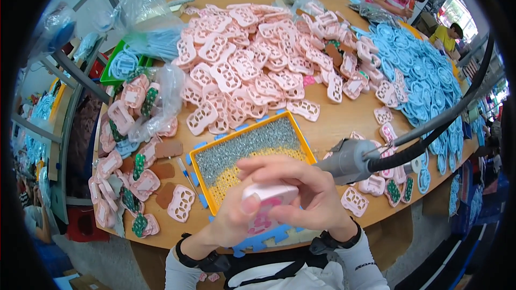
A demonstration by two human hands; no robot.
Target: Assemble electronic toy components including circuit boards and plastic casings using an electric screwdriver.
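Above the front edge of the table I hold a pale pink plastic casing [271, 192] with darker pink markings on its face. My left hand [236, 209] grips its left side, thumb pressed on the face. The fingers of my right hand [312, 190] curl over its top and right side. Just beyond both hands lies a yellow-rimmed tray [200, 178] of small silver and gold-coloured screws, partly hidden by them. Beside my right hand is the grey body of a corded tool [349, 161], which looks like an electric screwdriver.
A large heap of pink plastic frames [231, 64] covers the table's middle. Light blue parts [414, 70] are piled at the right. Pink casings with green circuit boards [138, 166] crowd the left. A black cable [430, 142] arcs in from the right. Two people work at the far right.
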